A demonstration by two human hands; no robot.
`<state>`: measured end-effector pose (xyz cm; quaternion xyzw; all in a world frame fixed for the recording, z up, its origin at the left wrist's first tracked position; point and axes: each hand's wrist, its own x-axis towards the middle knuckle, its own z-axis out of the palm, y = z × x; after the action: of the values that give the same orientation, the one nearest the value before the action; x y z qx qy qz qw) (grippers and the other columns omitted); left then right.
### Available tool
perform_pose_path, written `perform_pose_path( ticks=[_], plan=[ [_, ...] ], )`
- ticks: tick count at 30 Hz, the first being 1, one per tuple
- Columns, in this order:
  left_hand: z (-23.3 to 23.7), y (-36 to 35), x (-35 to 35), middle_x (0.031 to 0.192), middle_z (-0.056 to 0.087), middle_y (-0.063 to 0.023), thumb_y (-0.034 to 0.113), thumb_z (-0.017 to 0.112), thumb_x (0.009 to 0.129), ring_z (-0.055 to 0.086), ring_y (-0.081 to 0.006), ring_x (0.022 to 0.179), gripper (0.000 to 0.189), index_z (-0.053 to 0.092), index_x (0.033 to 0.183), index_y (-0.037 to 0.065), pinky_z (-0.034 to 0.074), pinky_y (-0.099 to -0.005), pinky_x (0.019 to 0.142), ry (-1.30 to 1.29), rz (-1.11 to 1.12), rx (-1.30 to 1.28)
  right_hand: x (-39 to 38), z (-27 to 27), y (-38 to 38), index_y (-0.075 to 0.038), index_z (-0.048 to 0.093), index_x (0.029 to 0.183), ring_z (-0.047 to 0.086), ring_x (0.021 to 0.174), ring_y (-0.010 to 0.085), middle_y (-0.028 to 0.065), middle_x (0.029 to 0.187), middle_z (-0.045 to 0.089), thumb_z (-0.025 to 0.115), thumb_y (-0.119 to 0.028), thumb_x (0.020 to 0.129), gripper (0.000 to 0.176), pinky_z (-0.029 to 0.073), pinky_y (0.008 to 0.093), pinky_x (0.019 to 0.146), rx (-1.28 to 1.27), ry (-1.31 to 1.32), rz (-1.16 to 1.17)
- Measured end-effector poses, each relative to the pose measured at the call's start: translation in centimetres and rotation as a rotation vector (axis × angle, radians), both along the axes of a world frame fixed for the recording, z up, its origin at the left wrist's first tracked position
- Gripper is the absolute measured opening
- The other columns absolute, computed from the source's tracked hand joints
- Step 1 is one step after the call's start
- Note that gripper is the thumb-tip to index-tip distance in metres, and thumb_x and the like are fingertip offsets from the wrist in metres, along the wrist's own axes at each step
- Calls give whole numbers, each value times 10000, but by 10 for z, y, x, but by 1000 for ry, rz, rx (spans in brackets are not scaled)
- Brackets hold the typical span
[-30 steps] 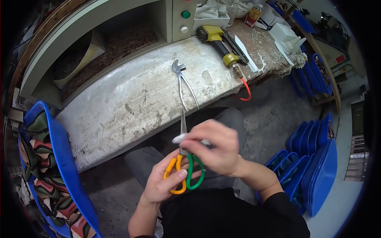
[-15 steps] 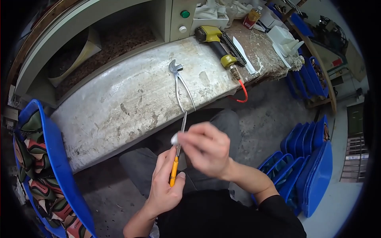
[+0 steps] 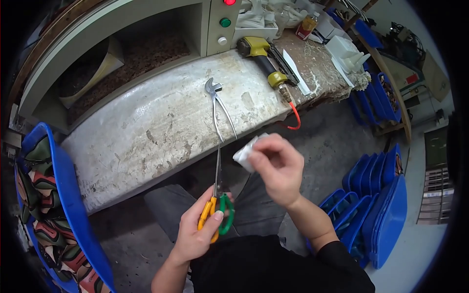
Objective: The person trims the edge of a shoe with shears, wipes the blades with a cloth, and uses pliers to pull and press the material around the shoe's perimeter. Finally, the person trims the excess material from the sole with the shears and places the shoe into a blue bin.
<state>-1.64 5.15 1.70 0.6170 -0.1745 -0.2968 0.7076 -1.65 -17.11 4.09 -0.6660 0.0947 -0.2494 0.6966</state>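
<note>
My left hand (image 3: 198, 227) is closed around scissors (image 3: 214, 207) with one orange and one green handle, over my lap. Their metal blades point up toward the bench edge. To the right of them, my right hand (image 3: 279, 168) pinches a crumpled white cloth or tissue (image 3: 246, 155), apart from the blades. Beyond the blade tips, lasting pincers (image 3: 217, 100) lie on the worn bench (image 3: 132, 141), jaws facing away from me and handles at the front edge.
A yellow and black air nailer (image 3: 266, 61) with a red hose (image 3: 295, 116) lies at the bench's back right. Blue bins stand on both sides; the left bin (image 3: 68, 185) holds shoe parts. A machine housing (image 3: 207, 29) with buttons rises behind the bench.
My right hand has moved right, away from the scissors, with the white cloth or tissue now more visible. The scissors have turned, so the green handle shows.
</note>
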Motion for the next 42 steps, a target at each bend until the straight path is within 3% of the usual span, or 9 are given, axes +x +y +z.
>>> perform_pose_path(
  ticks=[2,5,7,13,17,26,33,37,42],
  plan=[
    [4,1,0,1424,595,-270,-93,558,984,650,-381,1236,594,414,1561,-80,574,-410,1039,359,-30,-184,-7,-15,5,23,759,1039,591,805,131,83,1032,672,770,45,894,147,495,242,711,-281,-171,49],
    [-3,10,5,1401,614,-269,-92,561,995,664,-368,1221,585,413,1561,-72,599,-441,1023,458,-76,-276,-12,-11,16,1,783,1043,596,785,137,90,1034,666,789,58,859,193,495,241,674,-529,-89,186],
    [-8,15,7,1378,633,-268,-91,564,1006,677,-355,1207,577,412,1562,-64,624,-472,1006,547,-93,-383,-13,-18,25,-18,803,1070,596,753,151,84,995,671,777,69,839,248,494,254,633,-705,-214,200],
    [4,11,5,1262,672,-251,-89,600,992,685,-323,1194,588,420,1551,-67,653,-479,940,576,-66,-402,-8,-16,8,-9,795,1126,592,742,164,80,985,668,763,66,824,313,500,270,625,-584,-81,265],
    [-2,28,10,1148,681,-203,-91,648,971,733,-289,1086,587,449,1524,-80,672,-418,880,444,-56,-263,-14,-21,13,6,783,1149,591,749,179,79,996,665,743,59,810,346,507,280,629,-884,-264,340],
    [10,20,9,1050,687,-127,-106,689,943,764,-254,847,513,550,1437,-93,662,-312,794,407,-10,-62,-7,-12,12,17,775,1158,588,757,188,82,1008,667,701,68,814,356,516,294,642,-1030,-310,311],
    [4,26,8,1034,695,-117,-113,694,935,764,-248,832,492,582,1414,-92,643,-275,764,426,-16,-55,9,-18,0,23,771,1162,588,759,190,92,1027,665,684,84,818,359,502,277,643,-1001,-350,362],
    [-2,29,5,1031,697,-117,-118,694,931,763,-247,827,517,575,1433,-83,639,-270,755,482,-37,-41,21,-20,-13,33,764,1178,589,765,173,96,1051,669,671,103,858,341,480,251,641,-901,-252,256],
    [-2,31,10,1022,697,-118,-119,696,928,761,-246,824,510,586,1425,-77,640,-270,750,415,-72,-84,-9,0,-6,38,741,1218,594,841,120,81,1109,671,643,76,986,255,493,232,695,-198,103,166]
  ],
)
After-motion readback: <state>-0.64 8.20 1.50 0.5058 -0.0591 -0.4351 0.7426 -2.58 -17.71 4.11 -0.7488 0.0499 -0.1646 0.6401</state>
